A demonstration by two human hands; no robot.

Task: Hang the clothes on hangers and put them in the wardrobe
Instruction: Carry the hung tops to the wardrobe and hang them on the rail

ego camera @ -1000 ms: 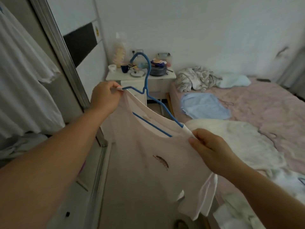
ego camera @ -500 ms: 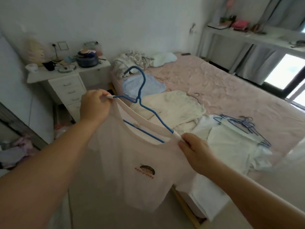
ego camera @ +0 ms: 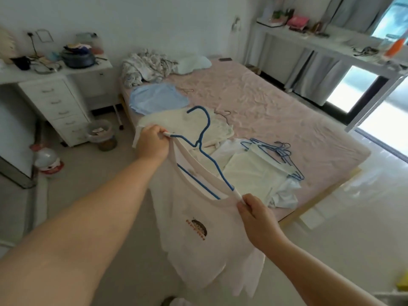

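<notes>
View swings from the wardrobe side of the room, seen a second ago, to the bed, while the two hands and their load keep the same arrangement; the shirt is therefore judged not yet hung in the wardrobe, which no longer shows, and the turn away suggests a further adjustment or a return to the pile before hanging. At left stands the white counter (ego camera: pixel 72 72) with drawers and clutter. Left hand (ego camera: pixel 152 144) curls its grip round the white-capped end of the blue hanger (ego camera: pixel 204 149) together with the shirt's shoulder. The pale shirt (ego camera: pixel 203 221), with its small brown print facing the camera, hangs in the air in front of the bed (ego camera: pixel 276 107), its neck opening threaded by the hanger. The hanger's long axis runs from upper left down to lower right, and its hook points up and away toward the bed. Right hand (ego camera: pixel 256 215) pinches the other capped end with the collar edge. Further right, spare blue hangers (ego camera: pixel 282 153) lie on folded clothes (ego camera: pixel 249 171) on the bed.
</notes>
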